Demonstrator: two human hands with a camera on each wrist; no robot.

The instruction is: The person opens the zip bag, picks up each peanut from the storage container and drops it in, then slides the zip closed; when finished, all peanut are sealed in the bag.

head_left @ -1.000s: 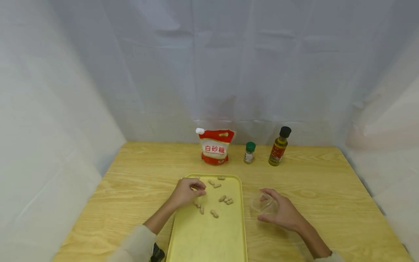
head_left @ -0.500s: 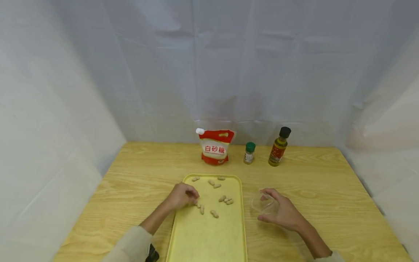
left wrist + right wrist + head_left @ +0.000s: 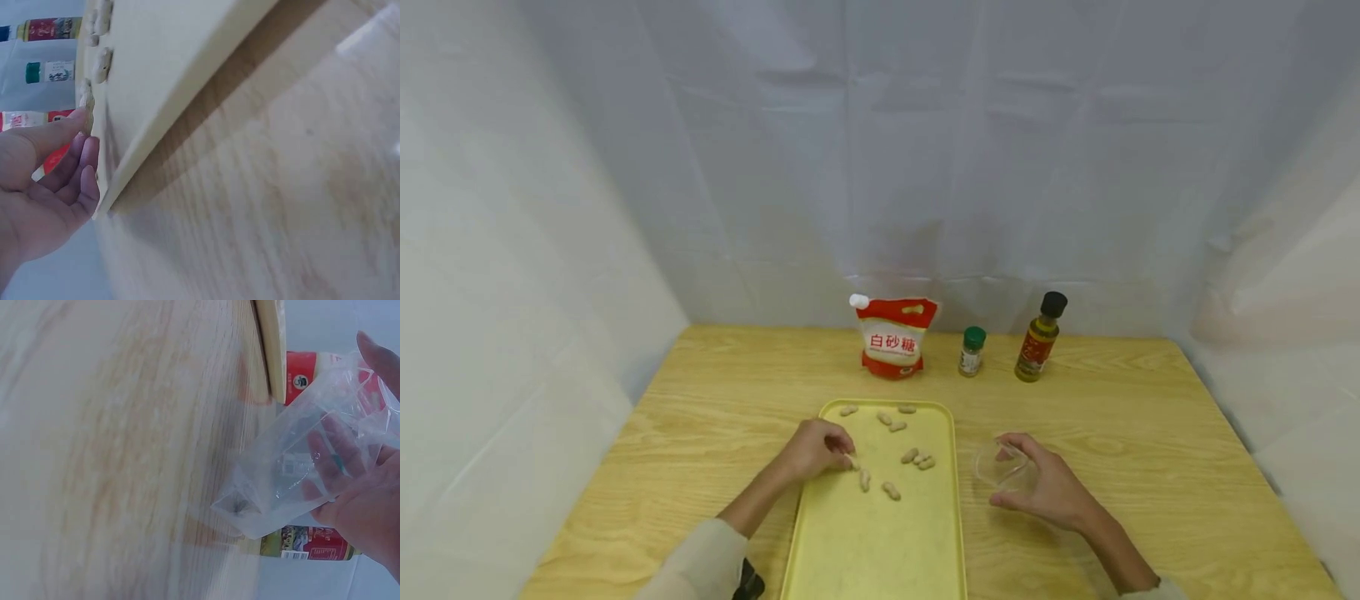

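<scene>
On the yellow tray (image 3: 880, 542) lie several unshelled peanuts (image 3: 891, 490). My left hand (image 3: 816, 450) is low over the tray's left side, with thumb and fingertips pinching a peanut (image 3: 89, 115), as the left wrist view shows. Another peanut (image 3: 865, 480) lies just beside those fingertips. To the right of the tray, my right hand (image 3: 1048, 487) holds a clear plastic bag (image 3: 281, 469), thumb and fingers spread around its mouth. The bag's bottom hangs at the tabletop; whether anything lies inside is hard to tell.
Behind the tray stand a red and white sugar pouch (image 3: 892, 340), a small green-capped jar (image 3: 971, 354) and a black-capped bottle (image 3: 1036, 343). The wooden table (image 3: 715, 400) meets white sheeting (image 3: 760, 208) at the back and sides.
My left hand has moved left and down from above the tray and now has a peanut between its fingertips. My right hand and the plastic bag have stayed in place.
</scene>
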